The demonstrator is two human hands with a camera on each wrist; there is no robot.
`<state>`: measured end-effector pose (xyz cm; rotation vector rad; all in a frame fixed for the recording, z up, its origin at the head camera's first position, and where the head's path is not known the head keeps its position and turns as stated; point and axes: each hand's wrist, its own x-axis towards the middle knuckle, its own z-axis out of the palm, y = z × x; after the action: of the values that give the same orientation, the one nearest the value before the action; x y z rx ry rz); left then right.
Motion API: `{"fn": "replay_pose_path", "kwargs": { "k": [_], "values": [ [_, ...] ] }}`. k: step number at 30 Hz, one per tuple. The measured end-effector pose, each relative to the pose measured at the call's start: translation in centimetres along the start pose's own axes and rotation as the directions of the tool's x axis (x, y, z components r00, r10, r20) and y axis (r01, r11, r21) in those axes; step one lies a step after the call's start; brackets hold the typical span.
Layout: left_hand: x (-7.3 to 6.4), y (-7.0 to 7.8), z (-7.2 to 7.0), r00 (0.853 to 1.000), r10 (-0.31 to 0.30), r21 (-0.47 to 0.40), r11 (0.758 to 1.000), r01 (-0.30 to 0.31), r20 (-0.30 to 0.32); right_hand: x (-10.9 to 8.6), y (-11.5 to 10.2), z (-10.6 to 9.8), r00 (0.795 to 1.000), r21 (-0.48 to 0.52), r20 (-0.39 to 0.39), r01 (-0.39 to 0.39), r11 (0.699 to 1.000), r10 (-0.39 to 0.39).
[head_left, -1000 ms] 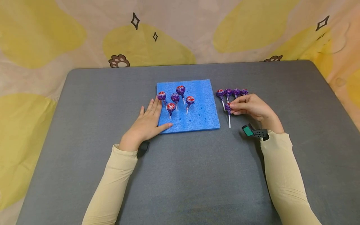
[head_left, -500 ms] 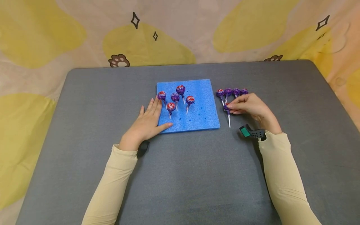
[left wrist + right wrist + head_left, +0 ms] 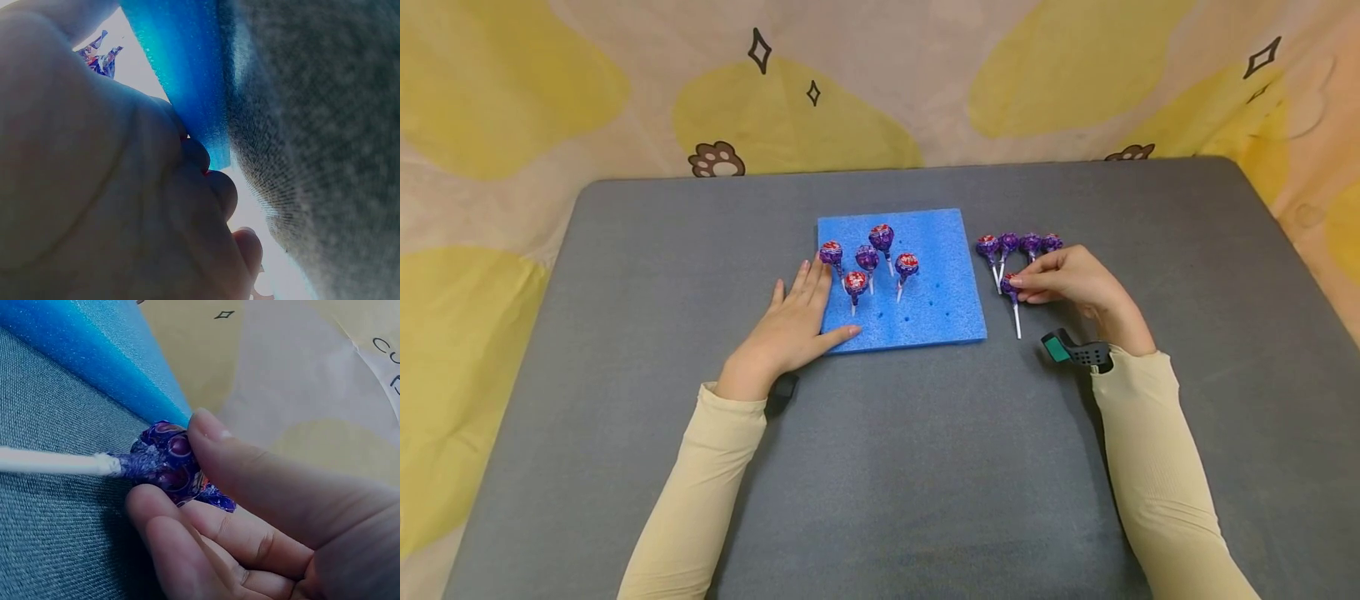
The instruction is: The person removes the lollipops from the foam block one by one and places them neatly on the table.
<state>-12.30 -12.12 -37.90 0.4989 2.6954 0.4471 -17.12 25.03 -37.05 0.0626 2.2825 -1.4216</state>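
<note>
With thumb and fingertips my right hand pinches the head of a purple-wrapped lollipop; its white stick points toward the table's front in the head view. My left hand rests flat against the left side of a blue foam block, its thumb over the front left corner. Several lollipops stand upright in the left and middle part of the block, sticks down. Small holes dot the foam's front right part. In the left wrist view the fingers touch the side of the foam.
Several more lollipops lie in a row on the grey table, right of the block and just behind my right hand. A patterned cloth hangs behind the table's far edge.
The right hand shifts slightly left and then back right, with the lollipop held throughout and its stick now angled a little more to the right. The left hand stays in place.
</note>
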Motion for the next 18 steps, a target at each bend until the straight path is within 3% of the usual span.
{"fn": "replay_pose_path", "kwargs": {
  "k": [18],
  "values": [
    [-0.06,0.06,-0.11,1.000,-0.001,-0.002,1.000,0.001,0.004,-0.08,-0.19,0.22,1.000,-0.041,-0.019,-0.011,0.999,0.010]
  ]
}}
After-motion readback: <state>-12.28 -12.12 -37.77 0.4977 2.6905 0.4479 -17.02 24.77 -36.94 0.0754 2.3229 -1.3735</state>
